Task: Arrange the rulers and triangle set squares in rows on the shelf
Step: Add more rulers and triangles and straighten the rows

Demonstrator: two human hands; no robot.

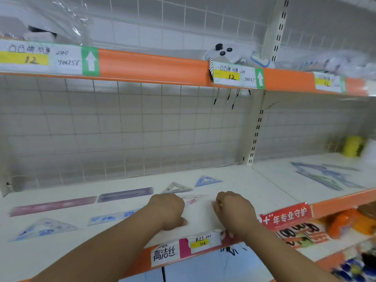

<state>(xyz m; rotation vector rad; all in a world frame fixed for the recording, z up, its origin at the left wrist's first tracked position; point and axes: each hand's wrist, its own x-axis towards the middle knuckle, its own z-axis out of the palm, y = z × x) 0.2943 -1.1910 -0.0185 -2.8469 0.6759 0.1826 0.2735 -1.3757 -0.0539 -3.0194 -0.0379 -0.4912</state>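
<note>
Pastel stationery on a white shelf [234, 180], under an orange edge strip [152, 66].
At centre left lie a mauve-pink ruler [53, 205] and a purple ruler [125, 194]. Below them are a clear blue-printed ruler [109, 218] and a clear blue-printed set square [43, 228]. Mid-frame sit a greyish set square [176, 187], a blue set square [206, 181] and a pale pink set square [193, 199]. The price tag [40, 58] at upper left is white, with a yellow band and a white arrow on green. The red banner [286, 216] at lower right has white characters.
</note>
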